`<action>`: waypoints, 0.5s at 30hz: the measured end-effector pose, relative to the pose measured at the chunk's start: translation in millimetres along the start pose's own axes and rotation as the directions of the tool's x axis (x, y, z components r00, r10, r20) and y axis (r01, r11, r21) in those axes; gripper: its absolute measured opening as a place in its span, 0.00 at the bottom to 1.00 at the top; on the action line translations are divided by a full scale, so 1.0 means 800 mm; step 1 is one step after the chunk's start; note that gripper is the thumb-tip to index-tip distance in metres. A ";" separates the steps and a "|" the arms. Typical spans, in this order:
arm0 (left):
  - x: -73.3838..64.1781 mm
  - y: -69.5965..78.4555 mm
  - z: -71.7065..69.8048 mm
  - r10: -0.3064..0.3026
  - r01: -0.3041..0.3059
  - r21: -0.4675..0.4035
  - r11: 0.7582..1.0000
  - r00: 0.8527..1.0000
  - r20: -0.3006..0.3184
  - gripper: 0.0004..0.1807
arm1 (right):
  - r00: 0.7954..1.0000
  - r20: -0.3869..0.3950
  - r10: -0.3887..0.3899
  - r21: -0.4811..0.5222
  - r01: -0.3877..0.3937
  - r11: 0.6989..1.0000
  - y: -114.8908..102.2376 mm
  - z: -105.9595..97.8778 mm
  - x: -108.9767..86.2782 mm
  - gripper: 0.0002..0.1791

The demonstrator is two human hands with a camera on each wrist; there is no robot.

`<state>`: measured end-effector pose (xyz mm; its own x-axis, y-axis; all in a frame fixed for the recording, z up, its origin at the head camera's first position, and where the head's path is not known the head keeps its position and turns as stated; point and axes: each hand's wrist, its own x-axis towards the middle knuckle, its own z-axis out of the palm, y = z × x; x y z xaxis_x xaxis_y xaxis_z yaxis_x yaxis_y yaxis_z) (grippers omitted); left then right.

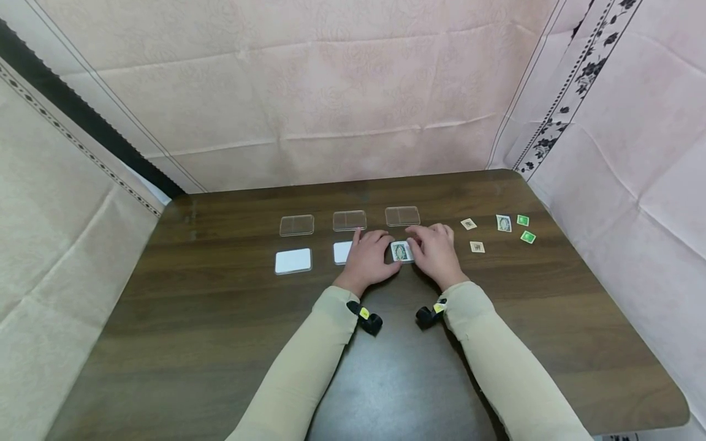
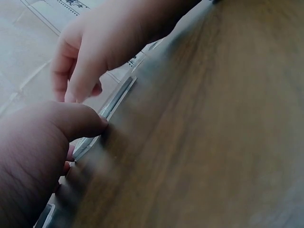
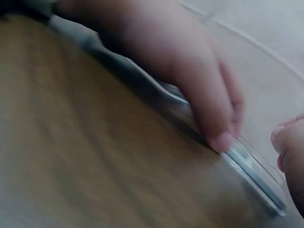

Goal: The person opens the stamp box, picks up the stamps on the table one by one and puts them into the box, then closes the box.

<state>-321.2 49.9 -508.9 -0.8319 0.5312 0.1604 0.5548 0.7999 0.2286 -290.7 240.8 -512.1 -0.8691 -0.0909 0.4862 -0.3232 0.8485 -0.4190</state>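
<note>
White case (image 1: 402, 252) between left hand (image 1: 368, 260), pinching it, and right hand (image 1: 439, 254), grip unclear.

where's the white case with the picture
In the head view, just right of centre, the white case is between the left hand and right hand.

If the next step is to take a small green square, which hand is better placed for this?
Probably the right hand: it is nearer the green squares. The left hand, at the left edge of the picture case, would likely have to reach past the right one.
</note>
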 end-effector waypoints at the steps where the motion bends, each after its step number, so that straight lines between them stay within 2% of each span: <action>1: 0.000 0.000 0.000 0.000 0.000 0.000 1.000 1.000 0.000 0.33 | 1.000 -0.014 -0.004 -0.013 0.003 1.000 0.004 -0.003 0.001 0.13; 4: 0.000 -0.001 0.000 0.000 0.000 0.000 1.000 1.000 0.007 0.33 | 0.998 -0.055 0.004 -0.039 -0.006 0.999 0.018 -0.013 0.004 0.13; 8: 0.001 -0.002 0.001 0.000 0.000 0.002 1.000 1.000 0.020 0.34 | 0.992 -0.109 0.062 -0.051 -0.068 0.996 0.041 -0.028 0.004 0.13; 15: 0.001 -0.003 0.003 0.001 -0.001 0.010 1.000 1.000 0.013 0.34 | 0.962 -0.209 0.176 -0.045 -0.190 0.981 0.089 -0.058 -0.002 0.13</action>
<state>-323.0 49.3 -511.5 -0.8312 0.5358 0.1482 0.5559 0.8020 0.2186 -294.7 325.1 -507.3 -0.8145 0.1714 0.5543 -0.1352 0.8730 -0.4685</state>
